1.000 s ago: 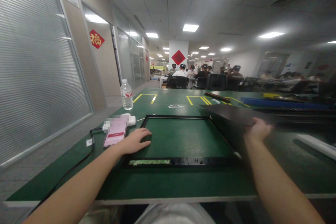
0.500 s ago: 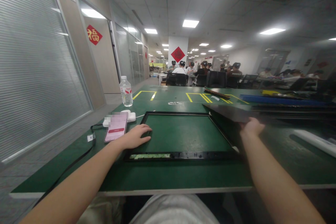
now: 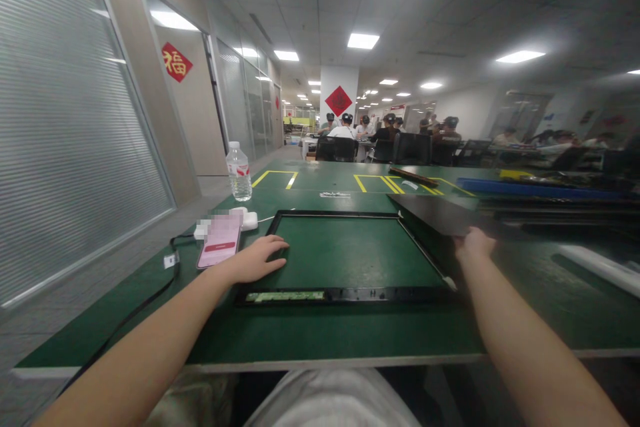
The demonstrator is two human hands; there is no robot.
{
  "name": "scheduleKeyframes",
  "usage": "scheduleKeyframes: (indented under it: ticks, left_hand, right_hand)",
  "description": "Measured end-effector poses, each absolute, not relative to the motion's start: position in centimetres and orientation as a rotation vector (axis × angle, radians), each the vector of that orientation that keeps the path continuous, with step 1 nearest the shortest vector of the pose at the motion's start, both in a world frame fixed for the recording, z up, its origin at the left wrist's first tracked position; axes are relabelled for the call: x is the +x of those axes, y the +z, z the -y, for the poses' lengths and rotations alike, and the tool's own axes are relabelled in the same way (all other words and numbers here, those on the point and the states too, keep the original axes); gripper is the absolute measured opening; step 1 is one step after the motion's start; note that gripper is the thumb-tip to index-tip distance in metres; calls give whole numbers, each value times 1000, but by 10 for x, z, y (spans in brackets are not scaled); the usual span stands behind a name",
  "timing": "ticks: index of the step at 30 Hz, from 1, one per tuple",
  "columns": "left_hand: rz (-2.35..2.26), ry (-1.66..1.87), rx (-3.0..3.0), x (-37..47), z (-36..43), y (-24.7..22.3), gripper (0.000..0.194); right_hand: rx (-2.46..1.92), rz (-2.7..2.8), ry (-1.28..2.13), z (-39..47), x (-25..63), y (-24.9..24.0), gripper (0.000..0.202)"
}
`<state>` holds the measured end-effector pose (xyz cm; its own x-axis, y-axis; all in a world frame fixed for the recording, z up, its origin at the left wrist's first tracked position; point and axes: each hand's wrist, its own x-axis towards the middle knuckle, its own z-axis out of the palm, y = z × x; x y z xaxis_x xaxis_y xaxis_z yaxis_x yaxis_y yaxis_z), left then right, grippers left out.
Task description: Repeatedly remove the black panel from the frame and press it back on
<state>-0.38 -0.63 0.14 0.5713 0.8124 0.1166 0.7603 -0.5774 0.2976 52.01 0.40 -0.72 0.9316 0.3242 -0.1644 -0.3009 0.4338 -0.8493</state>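
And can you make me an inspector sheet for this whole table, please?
Surface: green table, with yellow tape marks toward the far side.
Job's things: black frame lying flat; dark panel tilted at its right side.
Clutter: phone, upright water bottle, blue strip.
Hands: left hand rests on the frame's left side; right hand grips the panel's edge.
Cables: black cable at the left; its far end is unclear.
Surroundings: people seated beyond; red diamond sign on a pillar.
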Motion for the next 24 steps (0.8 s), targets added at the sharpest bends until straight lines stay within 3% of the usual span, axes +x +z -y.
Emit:
scheduleKeyframes:
  ticks: [24]
  left_hand:
    - [-1317,367,2577,-4,5,0,56]
  right_hand:
    - [-1020,-57,550,-6,526,-19,37]
